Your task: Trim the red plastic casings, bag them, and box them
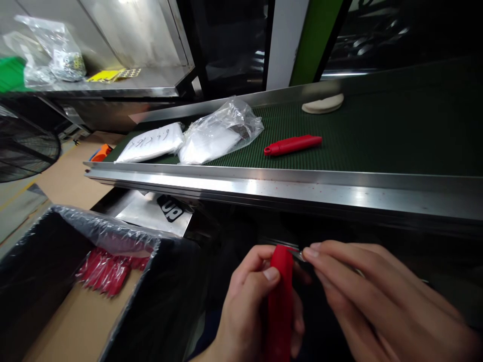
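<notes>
The left hand (249, 306) is wrapping its fingers and thumb around a red handle (279, 301), gripping it so that its long axis is running upright, from the bottom edge of the view up toward the belt. The thumb is lying across the front of the handle near its top end. The right hand (377, 296) is coming in from the right, its fingertips (311, 250) closing in a pinch on a small metal piece (298, 254) right at the top end of the handle; how that piece is seated in the handle is too small to tell. So the handle's tip is sitting just left of the right fingertips, touching or nearly so, and both hands are meeting there, below the steel rail (264, 186).

Beyond the rail, a second red handle (293, 145) is lying on the green belt (396, 136), well apart from both hands, its long axis running left to right. Further left on the belt, a clear bag (221, 131) and a white packet (153, 142) are resting side by side, and a pale flat pad (322, 104) is lying at the far edge. Down to the left, a cardboard box (75, 322) lined with plastic is holding a heap of red pieces (107, 271), nearer the left hand than the right
</notes>
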